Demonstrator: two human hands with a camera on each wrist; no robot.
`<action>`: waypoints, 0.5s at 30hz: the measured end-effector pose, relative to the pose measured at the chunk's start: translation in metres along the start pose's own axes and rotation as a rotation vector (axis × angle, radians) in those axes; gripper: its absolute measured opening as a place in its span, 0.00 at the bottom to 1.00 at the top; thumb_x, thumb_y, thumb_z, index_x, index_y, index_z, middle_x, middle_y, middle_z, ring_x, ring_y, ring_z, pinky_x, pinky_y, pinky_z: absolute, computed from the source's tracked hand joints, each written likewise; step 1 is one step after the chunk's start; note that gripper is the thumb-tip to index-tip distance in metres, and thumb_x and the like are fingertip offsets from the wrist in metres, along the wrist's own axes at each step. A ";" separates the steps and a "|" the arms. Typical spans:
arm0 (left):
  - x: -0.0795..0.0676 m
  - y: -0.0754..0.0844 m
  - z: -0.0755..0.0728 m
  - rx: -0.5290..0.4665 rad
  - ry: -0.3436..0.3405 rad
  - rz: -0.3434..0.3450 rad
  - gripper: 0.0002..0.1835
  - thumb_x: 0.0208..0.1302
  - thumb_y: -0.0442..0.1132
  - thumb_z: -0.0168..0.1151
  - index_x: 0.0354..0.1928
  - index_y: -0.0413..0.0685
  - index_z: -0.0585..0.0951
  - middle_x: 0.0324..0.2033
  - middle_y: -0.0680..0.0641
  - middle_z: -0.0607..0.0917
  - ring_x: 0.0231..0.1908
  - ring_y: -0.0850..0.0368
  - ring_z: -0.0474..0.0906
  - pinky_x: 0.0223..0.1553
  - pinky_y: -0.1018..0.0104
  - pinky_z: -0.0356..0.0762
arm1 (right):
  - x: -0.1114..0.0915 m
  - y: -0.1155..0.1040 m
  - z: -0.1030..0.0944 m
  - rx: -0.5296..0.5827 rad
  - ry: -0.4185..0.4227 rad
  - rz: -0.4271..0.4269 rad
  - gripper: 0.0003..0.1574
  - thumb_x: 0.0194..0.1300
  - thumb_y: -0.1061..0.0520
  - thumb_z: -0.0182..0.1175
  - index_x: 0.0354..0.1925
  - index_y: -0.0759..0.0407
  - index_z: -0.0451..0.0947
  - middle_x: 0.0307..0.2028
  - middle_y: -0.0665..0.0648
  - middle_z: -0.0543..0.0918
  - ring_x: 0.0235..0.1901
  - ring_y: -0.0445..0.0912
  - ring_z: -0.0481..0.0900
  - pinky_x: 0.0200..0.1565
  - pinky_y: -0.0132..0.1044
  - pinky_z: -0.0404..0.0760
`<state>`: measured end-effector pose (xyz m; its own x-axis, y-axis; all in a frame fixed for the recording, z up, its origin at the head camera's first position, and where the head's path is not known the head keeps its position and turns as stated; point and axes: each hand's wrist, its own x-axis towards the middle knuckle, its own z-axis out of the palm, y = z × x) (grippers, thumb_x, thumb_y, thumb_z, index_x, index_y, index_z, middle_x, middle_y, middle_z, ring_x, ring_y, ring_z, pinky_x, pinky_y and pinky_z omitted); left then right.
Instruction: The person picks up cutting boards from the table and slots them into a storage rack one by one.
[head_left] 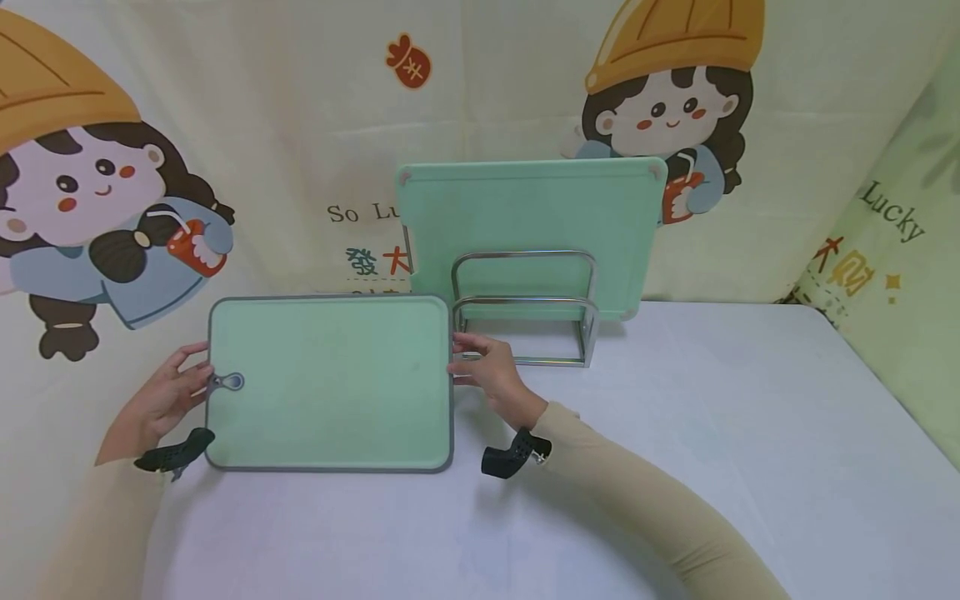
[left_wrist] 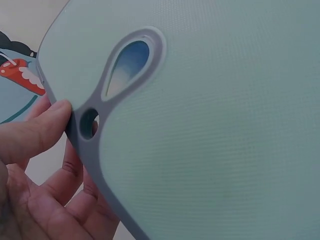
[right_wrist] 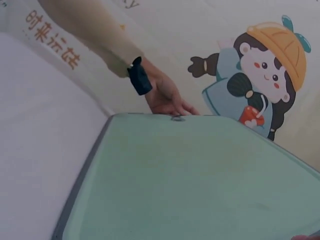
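A light green cutting board (head_left: 330,383) with a grey rim is held up, its face toward me. My left hand (head_left: 167,398) grips its left edge beside the grey teardrop hanging loop (head_left: 228,381). In the left wrist view, the thumb (left_wrist: 52,120) presses the rim next to the hole and the other fingers lie behind the board. My right hand (head_left: 491,375) holds the right edge between thumb and fingers. Only a fingertip (right_wrist: 306,237) of that hand shows in the right wrist view, at the bottom corner.
Just right of the held board stands a metal wire rack (head_left: 588,333). A larger green cutting board (head_left: 532,208) leans upright in it. White cloth covers the table (head_left: 720,433), and a printed curtain (head_left: 300,125) hangs behind. Each wrist wears a dark strap (head_left: 517,454).
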<state>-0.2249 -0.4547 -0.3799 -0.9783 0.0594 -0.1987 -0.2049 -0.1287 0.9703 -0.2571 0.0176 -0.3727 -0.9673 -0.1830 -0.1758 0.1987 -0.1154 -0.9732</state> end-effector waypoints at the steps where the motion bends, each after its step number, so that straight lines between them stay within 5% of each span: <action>1: 0.000 0.000 0.001 -0.013 0.004 0.008 0.17 0.69 0.36 0.51 0.52 0.69 0.66 0.34 0.62 0.85 0.35 0.67 0.81 0.36 0.76 0.78 | -0.001 0.000 0.000 -0.003 -0.002 0.004 0.31 0.53 0.72 0.63 0.57 0.58 0.76 0.47 0.59 0.79 0.32 0.41 0.81 0.43 0.45 0.84; 15: -0.007 0.001 0.005 -0.120 0.039 0.077 0.17 0.67 0.30 0.51 0.46 0.65 0.76 0.33 0.57 0.85 0.32 0.63 0.82 0.36 0.76 0.79 | -0.006 -0.001 0.005 -0.010 0.020 0.004 0.31 0.55 0.72 0.62 0.57 0.55 0.76 0.42 0.58 0.79 0.31 0.40 0.81 0.40 0.46 0.85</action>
<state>-0.2184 -0.4502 -0.3766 -0.9912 0.0068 -0.1321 -0.1296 -0.2488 0.9598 -0.2504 0.0143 -0.3701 -0.9695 -0.1635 -0.1827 0.2013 -0.1052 -0.9739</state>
